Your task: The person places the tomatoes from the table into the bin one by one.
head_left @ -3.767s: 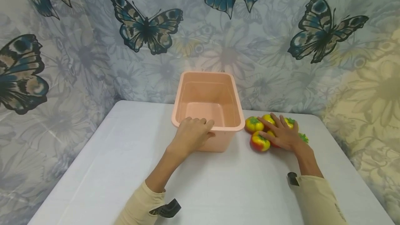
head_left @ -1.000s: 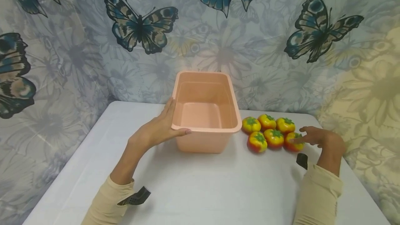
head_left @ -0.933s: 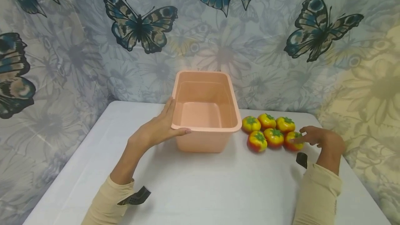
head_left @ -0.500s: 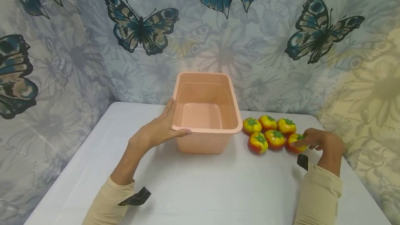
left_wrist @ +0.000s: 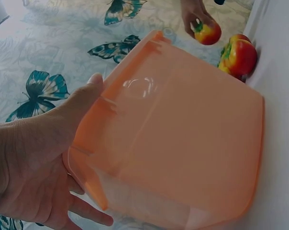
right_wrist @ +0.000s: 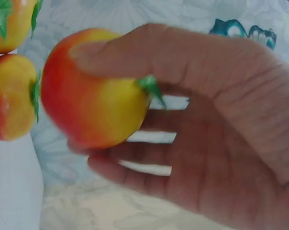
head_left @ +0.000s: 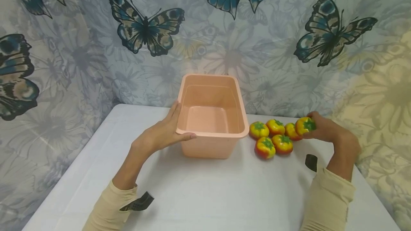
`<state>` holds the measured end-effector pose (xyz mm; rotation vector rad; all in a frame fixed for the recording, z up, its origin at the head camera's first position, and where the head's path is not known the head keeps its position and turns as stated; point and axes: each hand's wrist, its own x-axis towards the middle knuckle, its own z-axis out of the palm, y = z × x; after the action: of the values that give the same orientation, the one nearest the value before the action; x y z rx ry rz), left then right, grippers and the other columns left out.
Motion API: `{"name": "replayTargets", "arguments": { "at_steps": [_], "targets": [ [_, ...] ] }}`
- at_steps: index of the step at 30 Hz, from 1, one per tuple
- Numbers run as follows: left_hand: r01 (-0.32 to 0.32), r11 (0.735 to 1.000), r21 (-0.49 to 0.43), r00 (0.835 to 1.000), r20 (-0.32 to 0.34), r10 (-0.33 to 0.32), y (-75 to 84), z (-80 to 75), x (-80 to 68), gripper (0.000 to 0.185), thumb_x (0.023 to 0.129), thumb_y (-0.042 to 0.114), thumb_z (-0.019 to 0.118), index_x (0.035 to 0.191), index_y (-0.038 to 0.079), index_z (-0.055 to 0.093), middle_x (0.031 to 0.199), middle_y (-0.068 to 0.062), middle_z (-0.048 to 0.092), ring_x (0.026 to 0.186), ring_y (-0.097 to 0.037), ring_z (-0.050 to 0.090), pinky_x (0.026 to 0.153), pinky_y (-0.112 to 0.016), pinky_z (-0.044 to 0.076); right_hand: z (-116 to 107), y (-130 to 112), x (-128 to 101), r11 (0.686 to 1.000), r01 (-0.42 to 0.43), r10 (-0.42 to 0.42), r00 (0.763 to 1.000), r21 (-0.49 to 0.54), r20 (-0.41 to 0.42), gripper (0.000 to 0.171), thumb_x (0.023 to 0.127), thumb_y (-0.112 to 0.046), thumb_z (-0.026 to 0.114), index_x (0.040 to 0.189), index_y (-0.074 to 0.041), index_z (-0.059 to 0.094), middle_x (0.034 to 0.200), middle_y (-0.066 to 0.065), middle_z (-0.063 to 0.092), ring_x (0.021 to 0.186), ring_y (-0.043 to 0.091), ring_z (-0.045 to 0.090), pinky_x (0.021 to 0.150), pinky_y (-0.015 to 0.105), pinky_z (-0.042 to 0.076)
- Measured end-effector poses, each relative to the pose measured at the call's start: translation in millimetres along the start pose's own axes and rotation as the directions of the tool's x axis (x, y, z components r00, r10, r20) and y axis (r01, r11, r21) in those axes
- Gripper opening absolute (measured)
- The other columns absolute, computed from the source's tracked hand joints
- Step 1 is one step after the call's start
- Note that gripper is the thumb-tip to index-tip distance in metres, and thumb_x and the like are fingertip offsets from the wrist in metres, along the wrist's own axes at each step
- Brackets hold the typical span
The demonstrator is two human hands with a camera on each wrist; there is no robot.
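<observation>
My right hand [head_left: 324,127] grips a round red-and-yellow fruit [head_left: 303,125] with a green leafy cap, raised off the table at the right. In the right wrist view my thumb lies over this fruit [right_wrist: 92,96], with fingers beneath. Several matching fruits [head_left: 282,144] rest in a cluster on the white table, just left of that hand. At the centre back stands a peach plastic tub [head_left: 210,145] with nothing inside. My left hand [head_left: 158,131] rests on its near left corner, fingers straight along the left side and thumb across the front rim.
The white table [head_left: 205,191] runs back to a floral cloth backdrop [head_left: 231,56] with butterflies, close behind the tub and fruits. The fruit cluster sits next to the tub's right side. A black wrist strap [head_left: 138,202] sticks out from the left sleeve.
The right hand has closed round the nearest right fruit and lifted it up and back. Earlier it spread over the cluster, while the left hand moved from the tub's front rim to its left corner.
</observation>
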<state>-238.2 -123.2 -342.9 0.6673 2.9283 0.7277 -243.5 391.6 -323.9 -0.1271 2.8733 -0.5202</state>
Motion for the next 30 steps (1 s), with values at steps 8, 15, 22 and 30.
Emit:
{"name": "replayTargets", "arguments": {
  "at_steps": [8,15,22,30],
  "targets": [
    [0.004,0.999,-0.036,1.0,0.006,-0.004,0.8,-0.8,-1.4,0.111,0.069,0.081,0.044,0.144,0.025,-0.017,0.15,0.008,-0.02,0.135,-0.024,0.022,0.096,-0.044,0.039,-2.3,-8.3,4.5,0.991,0.132,-0.122,0.96,0.022,-0.252,0.072,0.078,-0.028,0.071,0.127,0.007,0.032,0.105,0.02,0.047,0.084,0.031,0.049,0.067,0.036,0.046],
    [0.003,0.999,-0.039,1.0,-0.002,-0.003,1.3,-1.1,0.5,0.113,0.069,0.08,0.045,0.145,0.023,-0.015,0.15,0.009,-0.02,0.136,-0.022,0.018,0.099,-0.043,0.036,-4.3,-22.0,5.2,0.985,0.145,-0.1,0.924,0.095,-0.369,0.081,0.078,-0.04,0.069,0.131,0.003,0.024,0.105,0.02,0.047,0.084,0.032,0.05,0.064,0.03,0.046],
    [-0.008,0.998,-0.066,1.0,-0.012,0.007,0.7,-0.7,1.3,0.112,0.07,0.079,0.046,0.145,0.023,-0.014,0.149,0.012,-0.02,0.137,-0.017,0.013,0.101,-0.041,0.034,-3.2,-40.1,5.4,0.994,-0.007,0.051,0.911,0.108,-0.41,0.092,0.078,-0.061,0.057,0.133,-0.002,0.014,0.098,0.024,0.047,0.075,0.035,0.051,0.057,0.036,0.044],
    [-0.01,0.998,-0.054,1.0,-0.014,0.009,-1.4,0.7,1.5,0.113,0.069,0.08,0.046,0.146,0.021,-0.013,0.151,0.007,-0.018,0.137,-0.019,0.012,0.102,-0.043,0.033,3.6,-73.6,11.2,0.994,0.071,-0.015,0.854,0.087,-0.521,0.073,0.087,-0.058,0.046,0.13,-0.005,0.02,0.078,0.019,0.051,0.064,0.032,0.05,0.056,0.038,0.042]
  ]
}}
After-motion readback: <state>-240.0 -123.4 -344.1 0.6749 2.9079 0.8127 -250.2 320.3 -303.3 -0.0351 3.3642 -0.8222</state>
